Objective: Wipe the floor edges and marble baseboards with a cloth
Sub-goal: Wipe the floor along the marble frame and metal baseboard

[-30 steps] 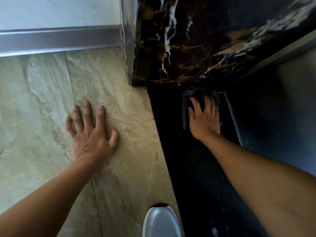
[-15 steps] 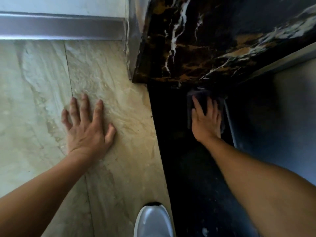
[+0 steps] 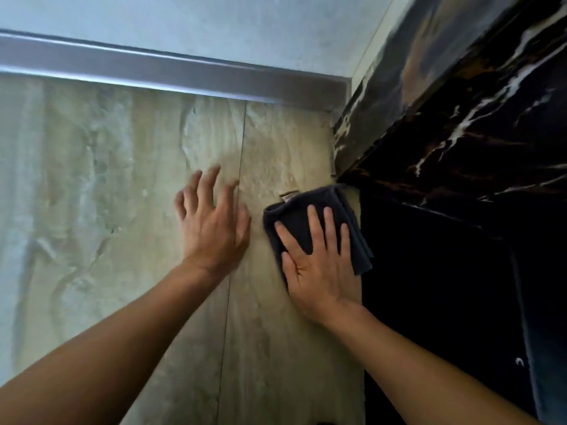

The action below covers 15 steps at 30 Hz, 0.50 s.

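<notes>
While the left hand (image 3: 214, 222) sits over the beige floor tile (image 3: 92, 194), fingers spread and loosely bent, holding nothing, blur hides whether it touches. Just beside it the right hand (image 3: 319, 265) lies flat, fingers straight and apart, pressing the folded dark cloth (image 3: 319, 197) onto the tile's edge, the cloth's far corner at the foot of the black marble baseboard (image 3: 460, 142).

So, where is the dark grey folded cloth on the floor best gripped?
The dark grey folded cloth lies flat under the right hand, whose palm covers its near half; the black veined marble block crowds its far-right corner. So probably pinch the free far-left corner by the small pale tag, coming from the left over the beige tile floor.
</notes>
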### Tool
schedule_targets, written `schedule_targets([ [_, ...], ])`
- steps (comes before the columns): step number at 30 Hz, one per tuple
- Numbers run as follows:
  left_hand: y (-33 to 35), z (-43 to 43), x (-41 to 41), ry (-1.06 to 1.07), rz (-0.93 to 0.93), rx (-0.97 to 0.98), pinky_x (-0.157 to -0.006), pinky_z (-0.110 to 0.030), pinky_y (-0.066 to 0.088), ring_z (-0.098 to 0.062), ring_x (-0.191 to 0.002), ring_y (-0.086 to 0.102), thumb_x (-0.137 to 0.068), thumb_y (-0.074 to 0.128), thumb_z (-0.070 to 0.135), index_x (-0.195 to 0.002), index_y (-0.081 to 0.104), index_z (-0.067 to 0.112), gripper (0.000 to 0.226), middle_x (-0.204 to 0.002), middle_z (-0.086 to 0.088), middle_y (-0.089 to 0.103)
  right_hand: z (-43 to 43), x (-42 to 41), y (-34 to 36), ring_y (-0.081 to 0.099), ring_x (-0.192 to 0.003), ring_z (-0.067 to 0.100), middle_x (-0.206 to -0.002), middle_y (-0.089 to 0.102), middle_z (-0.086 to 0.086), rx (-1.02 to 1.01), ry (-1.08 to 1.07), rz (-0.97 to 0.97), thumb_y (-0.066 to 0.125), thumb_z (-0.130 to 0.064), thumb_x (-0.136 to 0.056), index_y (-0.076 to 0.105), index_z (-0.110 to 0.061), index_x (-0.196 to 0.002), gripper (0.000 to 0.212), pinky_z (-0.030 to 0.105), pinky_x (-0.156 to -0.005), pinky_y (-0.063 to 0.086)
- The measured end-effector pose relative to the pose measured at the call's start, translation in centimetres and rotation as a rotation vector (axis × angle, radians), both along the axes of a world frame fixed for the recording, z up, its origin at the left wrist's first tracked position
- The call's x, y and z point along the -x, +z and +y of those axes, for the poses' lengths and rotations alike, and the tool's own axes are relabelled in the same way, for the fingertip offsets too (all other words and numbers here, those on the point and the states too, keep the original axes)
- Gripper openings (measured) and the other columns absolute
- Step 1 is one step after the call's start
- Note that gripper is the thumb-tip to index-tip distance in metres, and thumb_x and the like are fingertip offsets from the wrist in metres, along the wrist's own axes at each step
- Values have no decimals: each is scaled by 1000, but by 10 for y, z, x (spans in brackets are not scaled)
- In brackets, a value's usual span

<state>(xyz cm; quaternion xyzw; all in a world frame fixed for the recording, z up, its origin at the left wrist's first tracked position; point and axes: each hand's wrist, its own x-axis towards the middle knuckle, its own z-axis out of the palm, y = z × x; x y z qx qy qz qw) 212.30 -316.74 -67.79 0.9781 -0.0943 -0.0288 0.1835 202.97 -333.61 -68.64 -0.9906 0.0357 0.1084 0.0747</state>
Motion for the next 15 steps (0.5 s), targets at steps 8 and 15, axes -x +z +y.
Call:
schedule_targets([
  [8, -4, 52, -19, 114, 142, -210, -121, -57, 11, -37, -154, 4, -100, 30, 51, -154, 25, 16, 64, -167, -17, 6, 9, -186, -1, -13, -151, 34, -167, -10, 7, -13, -119, 117, 16, -50, -101, 0, -51, -152, 53, 55, -120, -9],
  [15, -6, 91, -24, 140, 154, -259, -119, -60, 10, -41, -153, -1, -96, 31, 60, -154, 22, 20, 72, -167, -15, 5, 29, -95, -1, -13, -152, 33, -167, -8, 9, -39, -54, 26, 16, -52, -101, 1, -48, -153, 55, 56, -121, -4],
])
